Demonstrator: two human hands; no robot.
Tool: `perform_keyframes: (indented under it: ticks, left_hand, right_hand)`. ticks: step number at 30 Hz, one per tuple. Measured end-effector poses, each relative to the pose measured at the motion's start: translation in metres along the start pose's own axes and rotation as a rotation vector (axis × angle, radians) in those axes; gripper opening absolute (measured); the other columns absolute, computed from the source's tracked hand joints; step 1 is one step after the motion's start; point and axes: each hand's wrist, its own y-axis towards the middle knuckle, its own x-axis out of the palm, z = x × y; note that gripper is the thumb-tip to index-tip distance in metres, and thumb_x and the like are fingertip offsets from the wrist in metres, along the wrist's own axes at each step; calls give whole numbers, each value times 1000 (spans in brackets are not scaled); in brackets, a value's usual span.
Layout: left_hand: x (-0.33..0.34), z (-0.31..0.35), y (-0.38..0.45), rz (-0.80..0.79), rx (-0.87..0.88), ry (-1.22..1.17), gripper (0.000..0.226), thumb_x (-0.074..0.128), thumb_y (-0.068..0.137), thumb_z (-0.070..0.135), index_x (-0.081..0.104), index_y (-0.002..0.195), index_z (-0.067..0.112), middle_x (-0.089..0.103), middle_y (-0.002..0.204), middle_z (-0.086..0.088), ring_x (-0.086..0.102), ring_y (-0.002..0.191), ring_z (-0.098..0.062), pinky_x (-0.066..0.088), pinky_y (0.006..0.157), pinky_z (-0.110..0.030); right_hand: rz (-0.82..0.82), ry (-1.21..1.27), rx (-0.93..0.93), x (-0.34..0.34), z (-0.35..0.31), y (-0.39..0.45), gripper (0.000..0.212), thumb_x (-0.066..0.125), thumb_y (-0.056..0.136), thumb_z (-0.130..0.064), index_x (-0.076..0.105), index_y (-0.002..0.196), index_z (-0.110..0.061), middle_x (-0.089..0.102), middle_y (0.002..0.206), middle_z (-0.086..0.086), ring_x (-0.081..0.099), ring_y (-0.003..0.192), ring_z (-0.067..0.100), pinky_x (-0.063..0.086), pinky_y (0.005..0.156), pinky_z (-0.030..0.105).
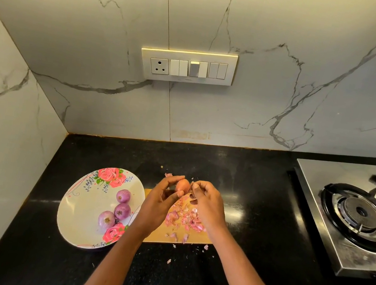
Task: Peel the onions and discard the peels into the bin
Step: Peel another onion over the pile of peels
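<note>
Gripping a small onion (183, 185) over the cutting board (201, 239), both hands (161, 196) (207, 199) pinch it

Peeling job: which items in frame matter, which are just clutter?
In the job:
left hand holding the onion in hand
right hand pulling skin off it
three peeled onions on the floral plate
loose peels on the cutting board

Lying about:
gas stove
switch panel
No bin in view.
</note>
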Motion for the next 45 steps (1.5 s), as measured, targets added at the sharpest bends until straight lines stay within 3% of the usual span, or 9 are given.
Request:
perform_keyframes:
  ticks: [4,9,15,21,27,32,39,42,45]
  left_hand:
    - [-2,-4,-2,-26,-17,-123,39,61,98,42,52,137,42,54,140,13,57,122,0,52,97,-21]
    - [-4,-7,1,10,-71,-220,46,59,97,40,52,142,34,54,143,5,61,125,-12,50,109,-37]
    - [-1,-4,2,43,-96,-143,47,59,92,47,53,138,40,52,145,9,58,124,-9,49,109,-42]
    - [0,-5,1,83,-77,-65,40,63,96,41,53,135,37,54,134,14,59,118,-7,51,92,-20]
    - [3,-5,-1,95,-71,-79,31,65,96,32,54,124,39,55,123,21,62,110,-4,53,76,-13]
    - [5,-6,-3,87,-53,-87,34,65,97,27,55,129,33,55,126,21,61,113,-5,54,81,-13]
    - [6,-8,-4,124,-43,-220,35,63,97,33,56,132,34,57,130,13,61,116,0,55,90,-21]
    - [3,-10,-3,139,-67,-319,35,60,100,29,57,135,27,57,134,2,61,123,-16,54,102,-33]
    - [3,-10,-2,125,-83,-267,35,61,100,29,56,135,30,57,136,8,61,121,-9,54,102,-32]
  right_hand:
    - [61,116,70,-10,-10,0,15,58,104,-26,68,110,-17,73,100,-1,71,89,14,54,64,19]
    - [-90,16,4,-17,-12,-3,18,59,102,-35,69,117,-31,69,110,-15,68,100,5,57,81,23]
    - [-142,126,-39,-9,-11,-7,18,75,92,-24,75,110,-21,77,102,-3,73,97,13,61,85,29]
    - [-97,217,19,-8,-7,-11,14,76,90,-11,78,104,-12,77,96,3,75,92,15,60,77,24]
    - [-14,178,70,-1,-1,-9,17,76,89,-9,71,101,-21,76,96,-1,73,94,13,60,86,33]
    - [30,148,101,8,1,-9,16,65,96,-8,59,103,-20,67,102,7,68,99,21,58,93,45]
    - [-5,282,139,8,-9,-12,13,56,105,-20,59,117,-16,68,113,8,71,95,19,59,79,27]
    - [-68,210,65,2,-11,-11,18,63,100,-31,64,114,-19,71,113,2,73,95,13,60,84,27]
    - [-88,110,4,1,-11,-12,16,74,93,-23,69,108,-21,73,107,-3,70,99,10,59,85,25]
